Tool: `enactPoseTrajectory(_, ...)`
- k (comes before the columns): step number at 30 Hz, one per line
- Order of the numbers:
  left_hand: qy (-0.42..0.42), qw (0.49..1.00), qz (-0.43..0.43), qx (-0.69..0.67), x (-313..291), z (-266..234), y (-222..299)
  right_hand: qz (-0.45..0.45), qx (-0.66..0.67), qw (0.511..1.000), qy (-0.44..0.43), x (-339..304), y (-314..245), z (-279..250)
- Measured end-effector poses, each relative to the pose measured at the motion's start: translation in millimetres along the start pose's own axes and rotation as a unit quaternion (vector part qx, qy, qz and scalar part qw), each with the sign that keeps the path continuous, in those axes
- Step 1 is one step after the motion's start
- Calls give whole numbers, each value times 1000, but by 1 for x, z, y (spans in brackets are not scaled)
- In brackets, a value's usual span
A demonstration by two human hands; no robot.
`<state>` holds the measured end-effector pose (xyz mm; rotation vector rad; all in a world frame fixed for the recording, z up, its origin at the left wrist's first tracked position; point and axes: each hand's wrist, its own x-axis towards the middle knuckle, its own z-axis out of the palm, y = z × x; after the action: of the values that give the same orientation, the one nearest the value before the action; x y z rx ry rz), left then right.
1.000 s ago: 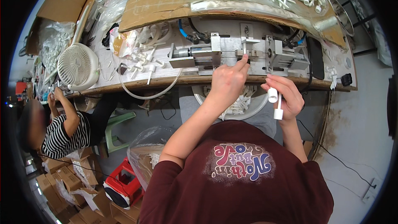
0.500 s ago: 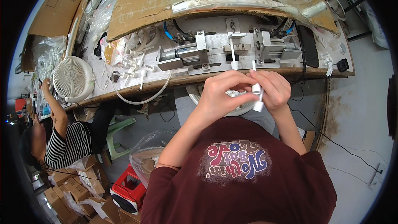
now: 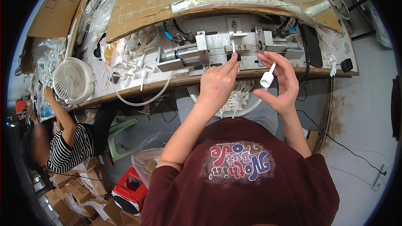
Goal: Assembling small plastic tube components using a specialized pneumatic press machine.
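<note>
At the far left, a co-worker in a striped shirt [image 3: 65, 155] sits with one arm raised toward the bench, near a round white fan [image 3: 73, 79]. To the right of the fan, loose white parts [image 3: 136, 69] lie scattered on the bench beside a curved clear tube [image 3: 140, 102]. Next comes a metal fixture [image 3: 201, 52], its two sliding blocks facing each other across a gap.

The person's left hand [image 3: 217, 81] reaches up to that gap with the index finger extended. A slim white stem [image 3: 233, 44] stands in the fixture just beyond the fingertip, apparently touching it; the finger covers the stem's near end, so whether it is pinched or merely pressed cannot be told. Below, a pale basin [image 3: 251, 111] heaped with white pieces [image 3: 234, 102] sits at the person's lap, partly behind the left hand.

To the right, the right hand [image 3: 282, 83] is loosely curled, thumb well apart from the fingers. A white cup-ended piece [image 3: 267, 78] rests in its hold, the thin stem slanting up against the fingers and the hollow cup (its opening turned outward) hanging between them and the thumb.
</note>
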<state>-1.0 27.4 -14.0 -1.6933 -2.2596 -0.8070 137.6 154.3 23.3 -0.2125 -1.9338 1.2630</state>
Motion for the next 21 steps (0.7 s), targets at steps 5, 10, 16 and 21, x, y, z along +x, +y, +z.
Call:
enactPoseTrajectory(5,-22,1000,2,1,14,-6,-1,49,81,995,-8,-9,2,-6)
enactPoseTrajectory(10,-23,1000,-13,-9,13,-5,-1,18,97,995,-15,-3,-13,-3)
enactPoseTrajectory(16,-10,999,-22,-30,11,-4,-2,47,63,997,12,-14,-1,-4)
enactPoseTrajectory(21,-2,999,-9,-37,9,-4,-4,20,41,999,16,-12,-7,-1)
